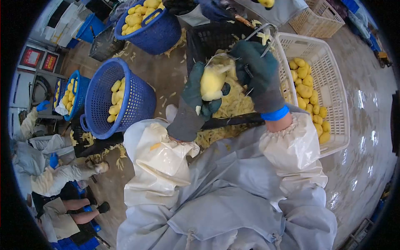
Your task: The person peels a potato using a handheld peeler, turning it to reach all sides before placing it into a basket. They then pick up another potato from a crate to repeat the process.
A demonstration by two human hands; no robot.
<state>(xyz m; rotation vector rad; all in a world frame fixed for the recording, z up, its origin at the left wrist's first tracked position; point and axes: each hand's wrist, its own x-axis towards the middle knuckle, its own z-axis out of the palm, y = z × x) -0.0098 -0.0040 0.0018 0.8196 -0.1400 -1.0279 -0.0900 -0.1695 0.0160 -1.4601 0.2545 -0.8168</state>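
Leftward room for the left hand (199,93) is being given over the floor (167,73) between the blue basket (141,102) and the black crate (204,38); the right hand (255,66) is being bounded by a metal loop (266,24) ahead and the white crate (338,96) at its right.

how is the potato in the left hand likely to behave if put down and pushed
The potato would probably roll unevenly, given its rounded, longish shape. Its yellow surface looks smooth, so it may be slippery. It seems firm: no sag shows where the left hand grips it.
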